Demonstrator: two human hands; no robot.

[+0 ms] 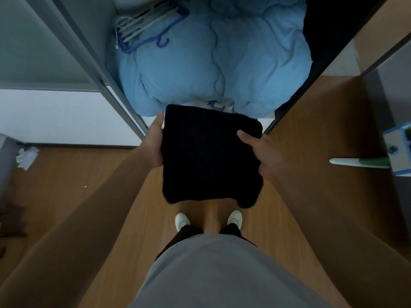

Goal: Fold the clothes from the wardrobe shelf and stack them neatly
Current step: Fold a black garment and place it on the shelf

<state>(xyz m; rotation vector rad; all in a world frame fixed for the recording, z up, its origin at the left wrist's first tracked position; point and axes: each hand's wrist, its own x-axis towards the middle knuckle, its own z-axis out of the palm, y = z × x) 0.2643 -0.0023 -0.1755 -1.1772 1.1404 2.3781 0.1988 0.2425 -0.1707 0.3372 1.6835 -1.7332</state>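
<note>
Gripping with left hand [156,141] the left edge of a folded, square black knit garment [211,156], held flat just in front of the puffy pale blue quilt [222,63]; clasping its right edge with right hand [260,152], fingers wrapped under.

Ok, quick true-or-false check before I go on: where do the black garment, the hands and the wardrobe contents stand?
1. Both hands hold the folded black garment, the left hand at its left edge and the right hand at its right. True.
2. The garment lies on the wooden floor. False: it is held in the air in front of the wardrobe.
3. A light blue duvet fills the open wardrobe compartment ahead. True.
4. The clothes hangers hang from a rail. False: they lie in a bundle on the duvet, at its far left.
</note>
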